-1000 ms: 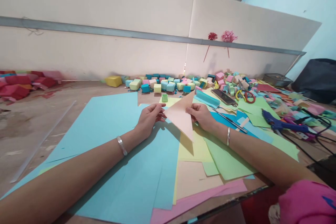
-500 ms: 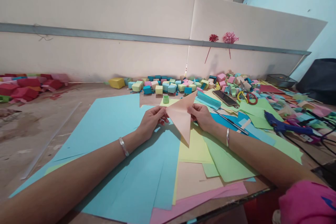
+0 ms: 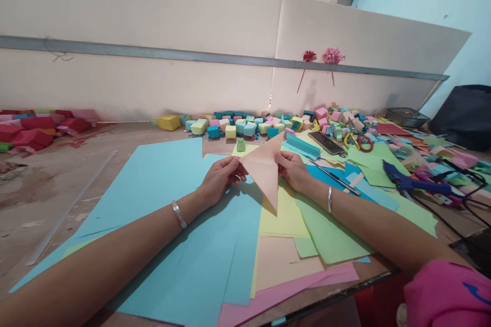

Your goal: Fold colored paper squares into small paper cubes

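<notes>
A peach sheet of paper (image 3: 264,171), folded into a triangle, is held up over the table between both hands. My left hand (image 3: 222,178) pinches its left corner between thumb and fingers. On the opposite side, my right hand (image 3: 293,167) grips the long edge near its middle. One point of the triangle hangs down, another points up and away. Beneath lie large light blue sheets (image 3: 172,235), a yellow sheet (image 3: 282,214) and green sheets (image 3: 333,235). A small green paper box (image 3: 240,145) sits just beyond my left hand.
Several small coloured paper boxes (image 3: 249,129) line the wall, with red ones (image 3: 32,138) at far left. On the right are a phone (image 3: 326,143), scissors (image 3: 358,141), a pen (image 3: 337,179) and a blue glue gun (image 3: 414,181) with cables. A clear strip (image 3: 72,207) lies left.
The view has shifted slightly. Both hands keep their hold on the folded paper, which has barely moved; the left fingers have shifted a little.
</notes>
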Demonstrator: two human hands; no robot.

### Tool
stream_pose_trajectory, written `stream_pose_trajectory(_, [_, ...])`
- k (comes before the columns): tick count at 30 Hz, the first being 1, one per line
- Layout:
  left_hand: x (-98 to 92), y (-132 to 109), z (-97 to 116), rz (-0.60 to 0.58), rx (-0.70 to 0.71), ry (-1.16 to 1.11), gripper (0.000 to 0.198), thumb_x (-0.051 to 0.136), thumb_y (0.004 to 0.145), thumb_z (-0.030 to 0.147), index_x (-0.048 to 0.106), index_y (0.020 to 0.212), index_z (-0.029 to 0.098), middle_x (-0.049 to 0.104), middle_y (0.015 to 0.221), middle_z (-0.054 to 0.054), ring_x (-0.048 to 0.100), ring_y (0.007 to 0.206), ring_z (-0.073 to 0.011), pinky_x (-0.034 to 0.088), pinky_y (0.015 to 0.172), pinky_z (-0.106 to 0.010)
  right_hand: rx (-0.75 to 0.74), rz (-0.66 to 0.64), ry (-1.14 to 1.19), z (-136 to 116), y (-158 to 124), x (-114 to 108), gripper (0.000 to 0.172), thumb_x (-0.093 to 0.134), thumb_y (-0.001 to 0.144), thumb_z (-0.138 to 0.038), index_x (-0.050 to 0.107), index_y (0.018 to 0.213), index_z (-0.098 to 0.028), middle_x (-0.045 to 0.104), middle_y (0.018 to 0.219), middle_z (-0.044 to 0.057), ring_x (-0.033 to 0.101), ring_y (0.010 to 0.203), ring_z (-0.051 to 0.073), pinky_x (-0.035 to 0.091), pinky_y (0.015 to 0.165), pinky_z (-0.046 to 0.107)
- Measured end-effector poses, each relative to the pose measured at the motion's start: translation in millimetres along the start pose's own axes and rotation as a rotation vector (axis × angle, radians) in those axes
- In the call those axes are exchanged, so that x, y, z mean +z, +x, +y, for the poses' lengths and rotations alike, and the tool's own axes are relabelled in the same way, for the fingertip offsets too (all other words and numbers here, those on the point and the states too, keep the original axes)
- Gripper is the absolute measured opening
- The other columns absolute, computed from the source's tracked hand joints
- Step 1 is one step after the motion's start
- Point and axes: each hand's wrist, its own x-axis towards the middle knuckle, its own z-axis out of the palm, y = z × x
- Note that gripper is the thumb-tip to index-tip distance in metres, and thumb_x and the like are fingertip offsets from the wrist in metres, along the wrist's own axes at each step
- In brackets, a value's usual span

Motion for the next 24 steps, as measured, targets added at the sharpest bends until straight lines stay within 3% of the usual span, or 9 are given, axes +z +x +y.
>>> stream_pose_trajectory(3, [0.7, 0.1, -1.0, -0.01, 0.001, 0.0, 0.036, 0.069, 0.076, 0.049, 0.064, 0.078, 0.013, 0.063, 0.071, -0.003, 0.059, 0.057, -0.0102, 0.042, 0.046, -0.018, 0.013, 0.0, 0.01, -0.4, -0.2, -0.2, 0.043, 0.078, 0.066, -0.052, 0.053, 0.063, -0.018, 0.048, 0.053, -0.005, 0.04, 0.046, 0.007, 0.031, 0.045, 0.022])
stream_pose_trajectory(8, [6.5, -2.8, 1.3, 0.083, 0.048, 0.053, 0.042, 0.071, 0.072, 0.033, 0.057, 0.108, 0.017, 0.062, 0.065, 0.003, 0.057, 0.054, -0.0101, 0.044, 0.047, -0.019, 0.017, -0.036, 0.027, 3.2, 0.6, -2.5, 0.039, 0.078, 0.068, -0.05, 0.058, 0.067, -0.017, 0.052, 0.057, -0.004, 0.043, 0.05, 0.008, 0.035, 0.049, 0.023])
stream_pose_trajectory(13, [8.6, -4.1, 1.9, 0.148, 0.134, 0.122, 0.03, 0.07, 0.068, 0.029, 0.048, 0.086, 0.019, 0.059, 0.064, 0.005, 0.058, 0.056, -0.0112, 0.043, 0.047, -0.019, -0.007, -0.069, 0.009, 3.3, -0.8, -0.5, 0.038, 0.076, 0.07, -0.05, 0.058, 0.065, -0.017, 0.054, 0.056, -0.003, 0.046, 0.049, 0.009, 0.038, 0.05, 0.024])
stream_pose_trajectory(17, [5.6, -0.3, -3.0, 0.165, 0.259, 0.382, 0.02, 0.065, 0.067, 0.025, 0.061, 0.086, 0.017, 0.062, 0.086, -0.002, 0.06, 0.074, -0.0156, 0.047, 0.055, -0.023, -0.024, -0.172, 0.009, -0.6, -4.5, 3.5, 0.032, 0.074, 0.074, -0.047, 0.064, 0.072, -0.017, 0.06, 0.062, -0.001, 0.05, 0.053, 0.01, 0.041, 0.052, 0.025])
stream_pose_trajectory(20, [3.5, 1.8, -4.4, 0.261, 0.388, 0.674, 0.021, 0.064, 0.066, 0.024, 0.069, 0.085, 0.018, 0.059, 0.103, -0.007, 0.057, 0.094, -0.0223, 0.049, 0.066, -0.028, -0.023, -0.24, 0.02, -2.2, -6.4, 4.9, 0.028, 0.072, 0.077, -0.044, 0.068, 0.081, -0.017, 0.063, 0.068, 0.001, 0.054, 0.057, 0.011, 0.043, 0.055, 0.025])
stream_pose_trajectory(22, [2.4, 0.8, -3.2, 0.317, 0.457, 0.84, 0.013, 0.064, 0.066, 0.024, 0.07, 0.076, 0.019, 0.059, 0.097, -0.008, 0.056, 0.094, -0.0244, 0.048, 0.072, -0.031, -0.026, -0.267, 0.025, -2.2, -7.2, 4.7, 0.027, 0.071, 0.079, -0.043, 0.07, 0.087, -0.017, 0.065, 0.07, 0.002, 0.056, 0.059, 0.011, 0.043, 0.056, 0.025])
stream_pose_trajectory(24, [1.6, -2.5, -1.3, 0.264, 0.486, 0.891, 0.009, 0.062, 0.071, 0.024, 0.07, 0.069, 0.02, 0.062, 0.088, -0.007, 0.057, 0.089, -0.0245, 0.046, 0.077, -0.032, -0.027, -0.282, 0.038, -2.2, -8.0, 4.2, 0.027, 0.069, 0.08, -0.041, 0.071, 0.096, -0.019, 0.066, 0.072, 0.002, 0.058, 0.06, 0.012, 0.044, 0.057, 0.025])
